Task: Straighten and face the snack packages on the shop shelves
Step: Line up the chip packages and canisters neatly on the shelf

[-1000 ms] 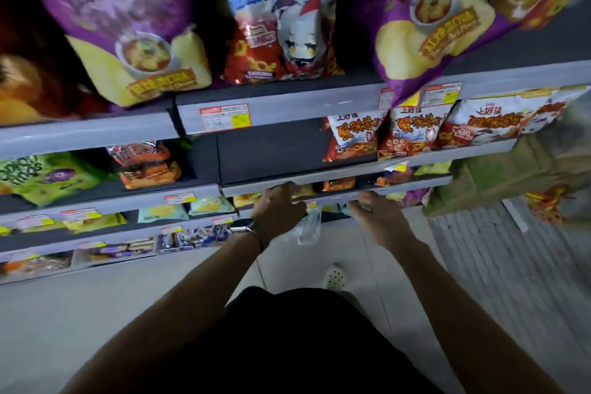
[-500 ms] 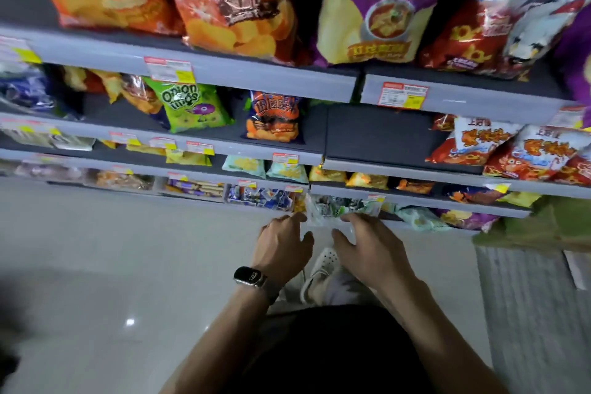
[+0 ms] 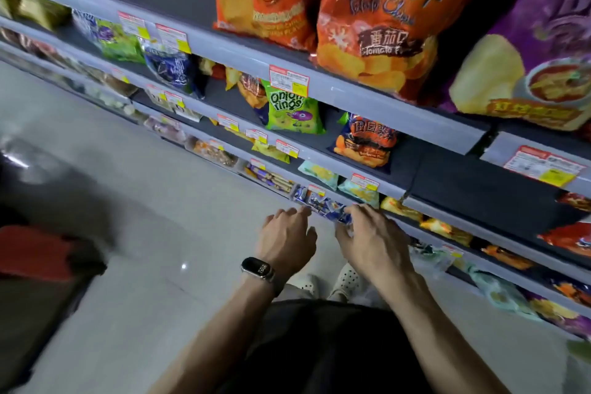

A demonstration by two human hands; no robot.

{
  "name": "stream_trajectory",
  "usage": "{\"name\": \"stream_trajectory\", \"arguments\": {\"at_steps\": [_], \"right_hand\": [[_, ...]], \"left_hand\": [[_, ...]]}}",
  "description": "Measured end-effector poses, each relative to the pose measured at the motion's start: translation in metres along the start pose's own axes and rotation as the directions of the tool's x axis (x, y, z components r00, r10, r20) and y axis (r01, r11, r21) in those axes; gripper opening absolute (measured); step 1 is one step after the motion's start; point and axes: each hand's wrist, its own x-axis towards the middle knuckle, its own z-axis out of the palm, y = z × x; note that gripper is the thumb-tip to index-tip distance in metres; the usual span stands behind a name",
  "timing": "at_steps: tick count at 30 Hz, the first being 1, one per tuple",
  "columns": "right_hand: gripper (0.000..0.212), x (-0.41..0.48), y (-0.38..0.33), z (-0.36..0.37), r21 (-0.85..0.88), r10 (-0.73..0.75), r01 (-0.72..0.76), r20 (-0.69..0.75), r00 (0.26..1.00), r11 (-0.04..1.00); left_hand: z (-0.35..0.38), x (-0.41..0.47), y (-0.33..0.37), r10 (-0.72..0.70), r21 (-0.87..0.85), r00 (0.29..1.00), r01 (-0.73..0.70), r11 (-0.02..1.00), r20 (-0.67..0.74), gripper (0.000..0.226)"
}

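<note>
Both hands reach down to the lowest shelf (image 3: pixel 425 235). A row of small blue-and-white snack packets (image 3: pixel 321 205) lies at its front edge. My left hand (image 3: pixel 284 235), with a watch on the wrist, has its fingers stretched out and the tips touch the left end of the row. My right hand (image 3: pixel 372 241) curls its fingers and thumb round the right end of the blue packets. Higher up stand a green onion rings bag (image 3: pixel 292 112), a small orange-and-blue chip bag (image 3: pixel 366 144) and large orange tomato chip bags (image 3: pixel 377 19).
Grey shelf rails with red-and-yellow price tags (image 3: pixel 288 80) run diagonally across the view. A large purple chip bag (image 3: pixel 543 51) stands at the upper right. Pale floor tiles (image 3: pixel 153 217) lie to the left, with a dark and red object (image 3: pixel 35 253) at the far left.
The view has swung left along the shelves. Both hands have moved left from the clear packets to the blue-and-white packets, and the right hand has closed on them.
</note>
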Motion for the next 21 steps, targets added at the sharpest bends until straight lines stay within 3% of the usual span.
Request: {"name": "stream_trajectory", "arguments": {"at_steps": [5, 10, 14, 18, 21], "right_hand": [[0.034, 0.023, -0.015, 0.006, 0.087, 0.0, -0.001, 0.01, 1.0, 0.996], [0.037, 0.051, -0.014, 0.01, 0.145, 0.147, -0.129, -0.127, 0.981, 0.981], [0.056, 0.076, -0.017, 0.014, 0.175, 0.294, -0.26, -0.208, 0.933, 0.95], [0.081, 0.107, -0.014, 0.014, 0.417, 0.533, -0.423, -0.19, 0.825, 0.804], [0.106, 0.135, -0.002, 0.007, 0.666, 0.638, -0.422, -0.106, 0.763, 0.616]], "left_hand": [[-0.004, 0.025, -0.013, 0.016, -0.011, 0.999, -0.016, 1.0, 0.028, 0.043], [-0.02, 0.073, -0.042, 0.067, -0.044, 0.998, -0.067, 0.997, -0.01, 0.039], [-0.032, 0.116, -0.066, 0.128, -0.158, 0.988, -0.14, 0.977, -0.089, 0.068], [-0.046, 0.153, -0.084, 0.122, -0.274, 0.973, -0.174, 0.946, -0.196, 0.095], [-0.055, 0.183, -0.095, 0.082, -0.412, 0.97, -0.172, 0.895, -0.227, 0.106]]}}
